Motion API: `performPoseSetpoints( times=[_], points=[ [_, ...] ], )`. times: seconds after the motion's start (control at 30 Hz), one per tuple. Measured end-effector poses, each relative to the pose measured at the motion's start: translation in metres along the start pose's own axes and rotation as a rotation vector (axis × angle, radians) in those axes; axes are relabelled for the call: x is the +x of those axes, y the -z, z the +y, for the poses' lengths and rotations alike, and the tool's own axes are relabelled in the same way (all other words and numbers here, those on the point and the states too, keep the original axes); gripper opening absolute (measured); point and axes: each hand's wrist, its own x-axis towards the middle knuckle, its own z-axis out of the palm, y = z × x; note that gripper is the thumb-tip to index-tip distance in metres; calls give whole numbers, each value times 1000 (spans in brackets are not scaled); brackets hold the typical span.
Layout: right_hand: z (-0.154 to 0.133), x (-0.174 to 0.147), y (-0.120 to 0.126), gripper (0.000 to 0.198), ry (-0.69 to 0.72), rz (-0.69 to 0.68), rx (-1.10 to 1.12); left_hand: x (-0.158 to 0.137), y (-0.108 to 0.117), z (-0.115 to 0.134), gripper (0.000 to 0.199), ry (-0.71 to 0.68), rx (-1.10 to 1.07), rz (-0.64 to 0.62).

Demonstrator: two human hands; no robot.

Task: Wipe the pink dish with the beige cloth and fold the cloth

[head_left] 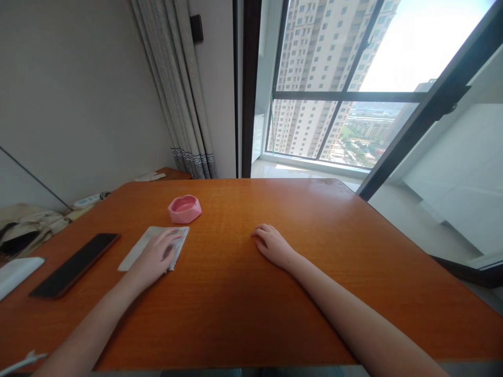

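My left hand (160,252) lies over a flat pale grey-white sheet (137,250), which looks like a folded cloth or paper. Its fingers stretch across the sheet's right part, with the thumb apart from them. Just beyond that hand sits a pink, angular ashtray-like dish (184,211), with nothing seen inside it. My right hand (272,245) rests on the brown wooden table (236,298) to the right of the sheet, holding nothing. Its fingers are slightly bent and the thumb is apart from them.
A long black slab-like object (76,266) lies on the table's left side, near a white object (18,275). A white cable (25,361) is at the front left corner. Past the left edge are beige fabric (35,225) and a power strip (89,200). A window (326,94) stands behind.
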Motion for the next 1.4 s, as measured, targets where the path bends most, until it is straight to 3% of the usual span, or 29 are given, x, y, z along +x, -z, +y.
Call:
performPoseSetpoints(
  times=[0.07,0.27,0.37,0.43,0.67,1.4],
  points=[
    [0,0,-1,28,-6,16,8,6,-4,32,35,-49,-67,11],
    [3,-1,-4,42,-12,91,147,47,-31,145,33,-356,-240,-140],
    [6,-1,-2,42,21,105,244,69,-50,182,33,-455,-152,-113],
    [7,0,-1,44,13,94,293,80,-62,194,28,-520,-128,-117],
    [0,1,-3,35,4,-10,166,84,-84,186,24,-567,-237,-129],
    [0,1,-1,34,-3,-23,142,85,-83,188,31,-586,-308,-152]
  ],
)
